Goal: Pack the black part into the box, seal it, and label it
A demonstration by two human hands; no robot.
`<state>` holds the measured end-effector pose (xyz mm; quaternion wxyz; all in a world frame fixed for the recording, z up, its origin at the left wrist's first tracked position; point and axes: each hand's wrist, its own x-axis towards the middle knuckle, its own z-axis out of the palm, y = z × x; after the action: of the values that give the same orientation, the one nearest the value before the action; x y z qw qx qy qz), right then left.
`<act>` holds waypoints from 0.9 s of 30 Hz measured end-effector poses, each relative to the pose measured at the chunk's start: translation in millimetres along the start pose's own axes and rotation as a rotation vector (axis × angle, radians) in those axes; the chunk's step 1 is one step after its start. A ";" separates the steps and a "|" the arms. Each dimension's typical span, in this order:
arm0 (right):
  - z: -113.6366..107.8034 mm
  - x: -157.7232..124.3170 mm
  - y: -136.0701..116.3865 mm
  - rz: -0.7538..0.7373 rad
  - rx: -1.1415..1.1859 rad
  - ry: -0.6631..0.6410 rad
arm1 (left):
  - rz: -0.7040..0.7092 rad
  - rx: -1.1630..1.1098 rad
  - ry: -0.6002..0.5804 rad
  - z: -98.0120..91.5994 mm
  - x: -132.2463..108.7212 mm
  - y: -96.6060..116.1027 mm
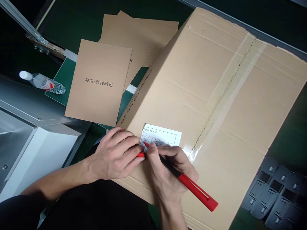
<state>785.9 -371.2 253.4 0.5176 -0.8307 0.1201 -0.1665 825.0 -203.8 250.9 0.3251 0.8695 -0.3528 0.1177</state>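
Note:
A white printed slip (163,135) lies on top of a large cardboard box (230,127). My right hand (168,169) grips a red and black pen (198,191), its red tip touching or just above the slip's left part. My left hand (120,155) rests at the slip's left edge, fingers curled and pressed together. A small red object (140,154) sticks out from under those fingers; the rest of it is hidden. The lower part of the slip is covered by my hands.
Left of the box, flat cardboard sheets (98,83) overlap on a green surface (59,76), beside a clear plastic bottle (45,83). A white and grey metal unit (43,153) stands at the lower left. Dark grey objects (271,191) sit below the box at the right.

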 end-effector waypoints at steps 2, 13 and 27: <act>0.2 -0.2 0.1 0.009 -0.008 0.000 | -0.001 0.001 -0.002 -0.1 -0.3 0.0; -0.1 0.3 -2.0 0.011 -0.006 -0.008 | 0.000 0.009 0.005 -0.1 0.4 0.3; 1.1 0.1 -1.4 0.043 -0.036 0.032 | -0.006 0.004 -0.011 0.2 -1.4 -0.2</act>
<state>786.5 -369.8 254.2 0.5041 -0.8341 0.1493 -0.1666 824.1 -203.1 250.0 0.3219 0.8719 -0.3516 0.1124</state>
